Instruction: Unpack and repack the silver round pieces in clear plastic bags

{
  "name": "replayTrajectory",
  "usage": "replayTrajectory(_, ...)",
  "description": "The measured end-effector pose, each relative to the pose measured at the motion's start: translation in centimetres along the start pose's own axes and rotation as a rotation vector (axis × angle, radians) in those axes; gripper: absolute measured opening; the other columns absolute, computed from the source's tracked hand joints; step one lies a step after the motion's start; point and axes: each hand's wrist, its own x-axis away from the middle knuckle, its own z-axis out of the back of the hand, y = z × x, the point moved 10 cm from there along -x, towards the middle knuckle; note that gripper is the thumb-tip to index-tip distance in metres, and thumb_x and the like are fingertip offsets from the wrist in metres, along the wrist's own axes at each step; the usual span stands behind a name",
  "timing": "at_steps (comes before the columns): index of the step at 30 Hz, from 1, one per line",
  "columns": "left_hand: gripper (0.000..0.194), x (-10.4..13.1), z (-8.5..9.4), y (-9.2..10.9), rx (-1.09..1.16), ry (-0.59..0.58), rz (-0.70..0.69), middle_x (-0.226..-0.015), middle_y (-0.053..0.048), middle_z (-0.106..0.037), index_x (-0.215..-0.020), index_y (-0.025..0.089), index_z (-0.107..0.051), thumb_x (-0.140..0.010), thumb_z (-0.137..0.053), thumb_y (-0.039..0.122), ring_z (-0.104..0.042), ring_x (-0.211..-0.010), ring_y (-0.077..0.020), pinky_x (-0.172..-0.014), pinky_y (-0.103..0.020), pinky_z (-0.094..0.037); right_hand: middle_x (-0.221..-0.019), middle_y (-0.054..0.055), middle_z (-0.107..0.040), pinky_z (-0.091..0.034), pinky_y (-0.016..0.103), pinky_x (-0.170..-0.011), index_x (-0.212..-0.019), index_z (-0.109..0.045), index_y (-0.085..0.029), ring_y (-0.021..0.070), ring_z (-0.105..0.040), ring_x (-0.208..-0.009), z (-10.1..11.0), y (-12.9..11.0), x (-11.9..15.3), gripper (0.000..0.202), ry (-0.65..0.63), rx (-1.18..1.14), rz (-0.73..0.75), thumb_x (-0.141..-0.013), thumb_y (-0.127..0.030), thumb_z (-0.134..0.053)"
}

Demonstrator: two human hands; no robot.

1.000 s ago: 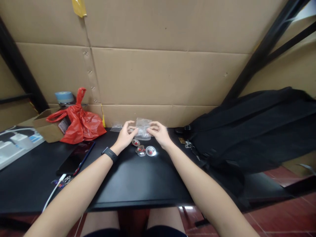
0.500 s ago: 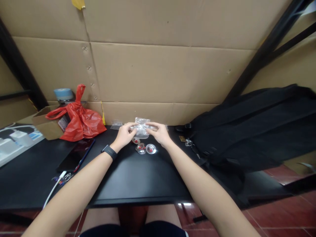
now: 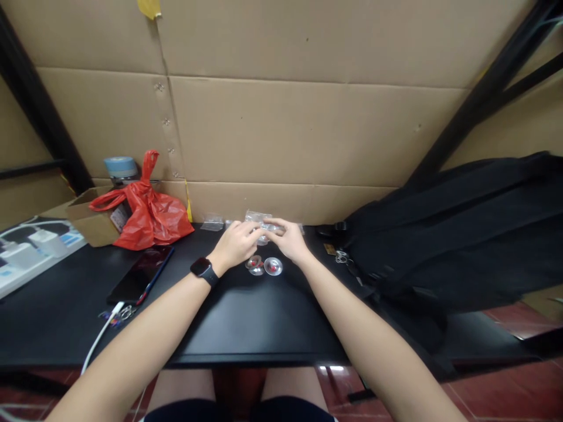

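A crinkled clear plastic bag (image 3: pixel 258 217) is held between my hands near the cardboard wall. My left hand (image 3: pixel 240 241), with a black watch on the wrist, is turned back-up, and its closed fingers reach over the bag's near side. Thumb and fingers of my right hand (image 3: pixel 288 239) pinch the bag's right side. Both hands cover much of it, so its contents are hard to make out. Just below them on the table lie small clear round discs with red centres: one disc (image 3: pixel 273 266) alone, and overlapping discs (image 3: pixel 255 265) to its left.
Flat clear packets (image 3: pixel 213 223) lie by the wall. On the left are a red plastic bag (image 3: pixel 152 220), a cardboard box (image 3: pixel 94 225), a phone (image 3: pixel 141 275) on a white cable, and a power strip (image 3: pixel 17 275). A black backpack (image 3: pixel 461 234) fills the right side.
My left hand has rolled over and moved right across the bag, covering more of it and the leftmost disc. My right hand keeps its pinch. The view has shifted slightly.
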Motion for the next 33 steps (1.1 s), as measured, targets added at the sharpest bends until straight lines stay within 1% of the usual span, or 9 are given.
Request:
replayTrajectory(2, 0.033, 0.0, -0.6, -0.2, 0.0, -0.019, -0.015, -0.113, -0.01, -0.065, -0.114, 0.021, -0.062, -0.087, -0.049, 0.009, -0.058, -0.104, -0.025, -0.09, -0.037, -0.039, -0.093, 0.009, -0.075, -0.06, 0.035, -0.071, -0.113, -0.067, -0.016, 0.0215, -0.072, -0.072, -0.5, -0.2, 0.1, 0.044, -0.027, -0.002, 0.008, -0.075, -0.037, -0.074)
replayTrajectory(4, 0.024, 0.2, -0.7, -1.6, -0.013, -0.022, 0.027, -0.103, -0.009, -0.067, -0.106, 0.021, -0.064, -0.089, -0.049, 0.013, -0.059, -0.1, -0.0247, -0.088, -0.038, -0.039, -0.095, 0.009, -0.074, -0.059, 0.033, -0.067, -0.117, -0.065, -0.017, 0.0194, -0.071, -0.068, -0.8, -0.2, 0.2, 0.046, -0.044, 0.0, 0.003, -0.077, -0.038, -0.071)
replayTrajectory(6, 0.019, 0.6, -0.2, -4.2, -0.063, 0.001, 0.133, -0.101, -0.01, -0.067, -0.101, 0.021, -0.065, -0.092, -0.048, 0.018, -0.059, -0.099, -0.0256, -0.087, -0.039, -0.038, -0.099, 0.008, -0.073, -0.057, 0.031, -0.063, -0.12, -0.063, -0.019, 0.0172, -0.069, -0.064, -0.8, -0.3, 0.2, 0.045, -0.036, 0.046, 0.001, -0.08, -0.039, -0.068)
replayTrajectory(10, 0.022, 2.3, 0.8, -10.7, -0.21, 0.066, 0.41, -0.103, -0.012, -0.067, -0.1, 0.02, -0.065, -0.094, -0.044, 0.021, -0.058, -0.1, -0.0285, -0.087, -0.043, -0.037, -0.104, 0.008, -0.071, -0.054, 0.03, -0.063, -0.113, -0.064, -0.019, 0.0153, -0.066, -0.063, -0.3, -0.8, 0.2, 0.034, -0.009, 0.223, 0.059, -0.083, -0.036, -0.065)
replayTrajectory(13, 0.023, 3.7, -0.9, -14.2, -0.269, -0.024, 0.514, -0.106, -0.012, -0.068, -0.102, 0.02, -0.066, -0.092, -0.046, 0.022, -0.059, -0.102, -0.0293, -0.089, -0.044, -0.036, -0.109, 0.009, -0.068, -0.054, 0.032, -0.072, -0.108, -0.065, -0.02, 0.0166, -0.066, -0.074, -0.3, -1.2, 0.1, 0.026, -0.038, 0.378, 0.166, -0.085, -0.03, -0.062)
replayTrajectory(16, 0.026, 5.0, -3.5, -16.3, -0.225, -0.154, 0.594, -0.114, -0.013, -0.067, -0.103, 0.02, -0.067, -0.093, -0.046, 0.032, -0.059, -0.105, -0.0306, -0.089, -0.044, -0.037, -0.111, 0.01, -0.067, -0.05, 0.037, -0.092, -0.108, -0.066, -0.019, 0.022, -0.064, -0.099, -1.1, -0.5, 0.1, 0.025, -0.141, 0.555, 0.259, -0.085, -0.019, -0.057)
replayTrajectory(19, 0.033, 5.6, -4.8, -16.8, -0.15, -0.208, 0.629, -0.122, -0.012, -0.065, -0.107, 0.021, -0.067, -0.095, -0.042, 0.039, -0.058, -0.109, -0.0313, -0.09, -0.045, -0.037, -0.123, 0.01, -0.065, -0.041, 0.045, -0.104, -0.115, -0.065, -0.021, 0.0261, -0.057, -0.117, -1.5, 1.7, -0.2, 0.037, -0.222, 0.718, 0.232, -0.083, -0.009, -0.052)
replayTrajectory(24, 0.039, 5.5, -4.7, -16.2, -0.144, -0.217, 0.619, -0.124, -0.012, -0.064, -0.11, 0.023, -0.067, -0.097, -0.037, 0.044, -0.057, -0.111, -0.0325, -0.092, -0.048, -0.036, -0.139, 0.01, -0.058, -0.037, 0.055, -0.103, -0.124, -0.063, -0.023, 0.033, -0.051, -0.124, -1.7, 4.5, -0.6, 0.045, -0.271, 0.849, 0.123, -0.081, -0.011, -0.055)
replayTrajectory(33, 0.034, 5.0, -2.7, -14.4, -0.184, -0.114, 0.578, -0.124, -0.013, -0.062, -0.114, 0.02, -0.064, -0.097, -0.04, 0.037, -0.055, -0.112, -0.0311, -0.093, -0.046, -0.037, -0.125, 0.01, -0.065, -0.04, 0.049, -0.1, -0.124, -0.062, -0.023, 0.0304, -0.053, -0.114, -1.0, 5.4, -1.1, 0.042, -0.244, 0.869, 0.107, -0.083, -0.02, -0.062)
